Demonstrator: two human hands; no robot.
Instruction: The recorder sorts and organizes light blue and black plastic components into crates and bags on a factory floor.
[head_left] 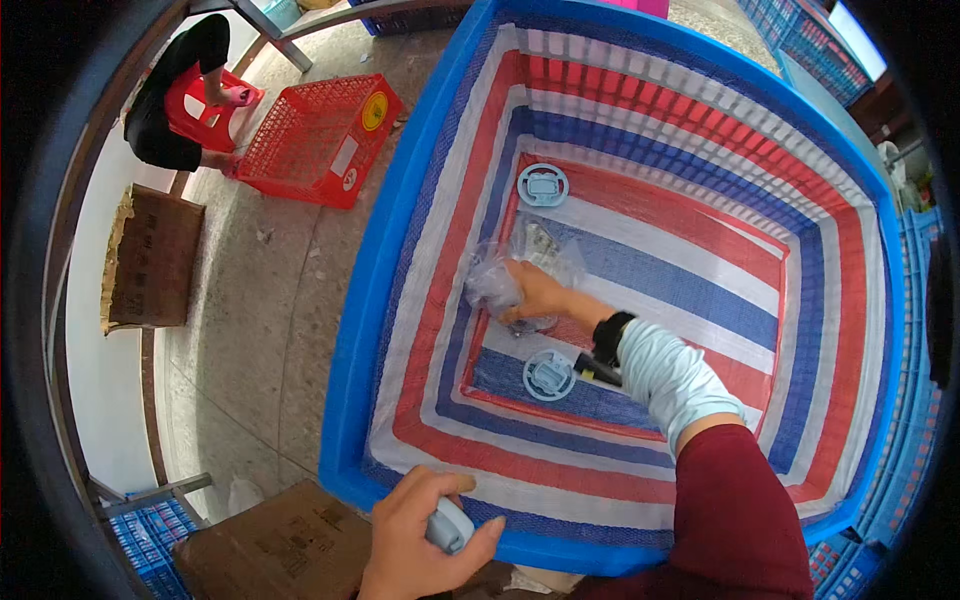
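My right hand (540, 292) reaches into a large blue crate (352, 400) lined with striped woven sheeting, its fingers closed on a crumpled clear plastic bag (492, 280). Small contents in the bag are too blurred to name. Above and below that hand on the lining lie two light-blue toy steering wheels, one farther off (543, 185) and one nearer (549, 375). At the crate's near left rim, my left hand (425, 530) curls around a small rounded grey-blue plastic piece (450, 527). Beneath my right wrist lies a black and yellow object (597, 370), partly hidden.
A red plastic basket (315, 140) stands on the floor at the far left, beside a person seated on a red stool (200, 110). Cardboard boxes sit at the left (155, 260) and near front (280, 545). Blue crates (915, 320) line the right side.
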